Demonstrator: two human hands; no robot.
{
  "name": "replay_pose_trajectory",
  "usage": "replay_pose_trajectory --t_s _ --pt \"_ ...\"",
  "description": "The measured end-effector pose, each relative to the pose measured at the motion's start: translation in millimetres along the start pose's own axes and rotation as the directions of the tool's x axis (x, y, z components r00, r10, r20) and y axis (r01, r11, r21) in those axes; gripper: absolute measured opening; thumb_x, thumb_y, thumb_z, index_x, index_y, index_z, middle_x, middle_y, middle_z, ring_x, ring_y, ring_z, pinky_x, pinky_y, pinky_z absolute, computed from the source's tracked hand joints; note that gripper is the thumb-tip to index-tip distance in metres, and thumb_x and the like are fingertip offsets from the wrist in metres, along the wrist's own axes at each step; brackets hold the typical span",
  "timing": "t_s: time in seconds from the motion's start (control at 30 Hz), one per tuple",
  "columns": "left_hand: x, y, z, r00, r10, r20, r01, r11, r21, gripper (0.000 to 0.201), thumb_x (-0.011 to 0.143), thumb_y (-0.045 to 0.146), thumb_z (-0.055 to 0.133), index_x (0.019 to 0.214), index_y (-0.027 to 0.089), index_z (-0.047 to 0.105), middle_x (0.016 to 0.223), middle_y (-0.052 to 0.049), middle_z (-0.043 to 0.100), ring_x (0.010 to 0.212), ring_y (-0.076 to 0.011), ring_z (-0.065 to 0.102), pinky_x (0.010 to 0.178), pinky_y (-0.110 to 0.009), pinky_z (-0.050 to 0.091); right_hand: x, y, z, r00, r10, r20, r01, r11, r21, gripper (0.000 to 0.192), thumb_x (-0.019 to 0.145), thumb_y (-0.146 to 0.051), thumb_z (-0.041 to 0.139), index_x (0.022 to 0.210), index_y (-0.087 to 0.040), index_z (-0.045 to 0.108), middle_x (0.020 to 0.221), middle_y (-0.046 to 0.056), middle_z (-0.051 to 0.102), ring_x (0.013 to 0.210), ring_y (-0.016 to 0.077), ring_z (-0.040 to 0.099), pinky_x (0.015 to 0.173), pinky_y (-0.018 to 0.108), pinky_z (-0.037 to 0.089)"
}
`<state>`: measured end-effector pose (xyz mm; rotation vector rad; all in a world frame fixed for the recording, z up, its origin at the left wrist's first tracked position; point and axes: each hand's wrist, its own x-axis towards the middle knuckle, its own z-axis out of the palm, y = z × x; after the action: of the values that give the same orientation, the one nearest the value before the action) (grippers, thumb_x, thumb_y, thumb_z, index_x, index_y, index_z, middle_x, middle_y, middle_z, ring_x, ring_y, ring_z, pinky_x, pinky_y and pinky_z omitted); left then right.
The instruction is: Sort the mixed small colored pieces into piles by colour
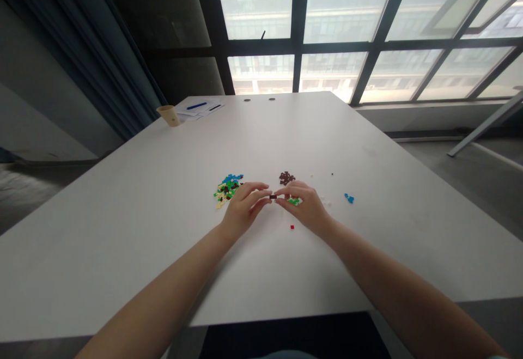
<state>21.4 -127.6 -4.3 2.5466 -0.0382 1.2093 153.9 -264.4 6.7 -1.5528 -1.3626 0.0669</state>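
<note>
Between my two hands, at the middle of the view, is a small dark brown toy brick (273, 197). My left hand (245, 206) pinches its left end between thumb and fingers. The fingertips of my right hand (306, 204) close on its right end. A mixed pile of small blue, green, yellow and brown bricks (227, 189) lies just beyond and left of my left hand. Some green bricks (294, 201) show behind my right fingers, partly hidden. A heap of brown bricks (286, 177) lies past my right hand, and a single red brick (292, 227) is nearer to me.
A few blue bricks (349, 198) lie to the right, with faint white bricks (327, 201) beside my right hand. On the far left of the white table (310, 135) stand a paper cup (169, 115) and papers (196, 109) with pens on them. Windows rise behind the table.
</note>
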Motion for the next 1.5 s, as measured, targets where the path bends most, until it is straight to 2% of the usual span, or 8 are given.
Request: replay_pose_trajectory --t_s 0.17,0.27,0.47,0.57,0.77,1.03,1.33,1.5 --pt "3.1 1.5 0.0 0.999 -0.026 0.029 0.026 1.0 0.011 0.015 0.08 0.022 0.057 0.094 0.022 0.06 0.097 -0.006 0.061 0.091 -0.0155 0.057 0.08 -0.031 0.047 0.4 0.5 1.2 1.0 -0.005 -0.003 0.005 1.0 -0.028 0.011 0.077 -0.026 0.06 0.085 -0.022 0.068 0.072 0.002 0.06 0.069 0.0128 0.054 0.069 0.027 0.042" --pt "9.1 -0.8 -8.8 0.959 -0.2 0.199 0.183 0.978 0.1 0.015 0.081 0.03 0.054 0.091 0.02 0.059 0.09 -0.006 0.062 0.084 -0.0166 0.058 0.076 -0.031 0.046 3.1 8.7 -5.4 0.998 0.064 -0.003 -0.064 0.986 -0.157 0.011 0.076 -0.027 0.06 0.082 -0.021 0.068 0.066 0.0 0.057 0.066 0.0126 0.052 0.066 0.026 0.04" --pt "9.5 -26.0 -44.5 0.508 -0.695 0.509 0.454 0.718 0.528 0.016 0.068 0.033 0.061 0.066 0.018 0.055 0.067 -0.003 0.06 0.058 -0.0173 0.054 0.052 -0.026 0.038 10.4 38.6 -30.5 0.915 0.401 -0.043 -0.35 0.737 -0.578 0.015 0.076 -0.031 0.057 0.08 -0.023 0.07 0.072 0.002 0.061 0.069 0.0148 0.053 0.064 0.027 0.037" --pt "2.8 -40.0 -53.4 0.42 -0.74 0.525 0.466 0.673 0.574 0.015 0.061 0.029 0.063 0.068 0.018 0.055 0.071 -0.004 0.062 0.062 -0.0181 0.056 0.052 -0.025 0.038 16.3 46.0 -32.8 0.863 0.502 -0.062 -0.407 0.618 -0.672 0.018 0.078 -0.032 0.056 0.083 -0.023 0.07 0.083 0.006 0.065 0.077 0.0181 0.056 0.067 0.03 0.037" --pt "-8.1 -52.0 -52.8 0.486 -0.724 0.49 0.497 0.69 0.526 0.007 0.059 0.02 0.059 0.065 0.018 0.056 0.068 -0.003 0.062 0.059 -0.016 0.056 0.05 -0.023 0.036 35.6 46.4 -19.9 0.801 0.594 -0.076 -0.441 0.498 -0.747 0.019 0.08 -0.032 0.055 0.085 -0.021 0.069 0.093 0.01 0.067 0.089 0.0225 0.058 0.075 0.035 0.037" --pt "-7.3 -47.5 -55.6 0.54 -0.689 0.484 0.452 0.722 0.523 0.012 0.064 0.011 0.047 0.063 0.018 0.057 0.068 -0.005 0.063 0.062 -0.0168 0.055 0.056 -0.025 0.037 50.4 43.3 -5.2 0.755 0.651 -0.08 -0.508 0.504 -0.698 0.017 0.079 -0.03 0.057 0.088 -0.023 0.069 0.097 0.009 0.067 0.093 0.022 0.058 0.075 0.034 0.037" --pt "6.8 -30.6 -48.3 0.7 -0.56 0.442 0.51 0.826 0.24 0.013 0.072 0.019 0.048 0.069 0.018 0.061 0.07 -0.004 0.065 0.064 -0.0167 0.059 0.063 -0.029 0.046 29.3 30.9 -27.4 0.847 0.518 -0.116 -0.455 0.596 -0.662 0.022 0.079 -0.028 0.051 0.093 -0.025 0.068 0.087 0.006 0.067 0.082 0.0194 0.057 0.073 0.032 0.037" --pt "8.3 -7.1 -24.5 0.796 -0.495 0.348 0.552 0.83 -0.081 0.011 0.074 0.025 0.053 0.073 0.018 0.061 0.07 -0.002 0.066 0.064 -0.0138 0.061 0.058 -0.026 0.051 9.6 19.5 -25.4 0.936 0.351 -0.036 -0.324 0.812 -0.485 0.02 0.077 -0.024 0.05 0.084 -0.022 0.069 0.067 0.001 0.058 0.064 0.0134 0.051 0.066 0.027 0.038"
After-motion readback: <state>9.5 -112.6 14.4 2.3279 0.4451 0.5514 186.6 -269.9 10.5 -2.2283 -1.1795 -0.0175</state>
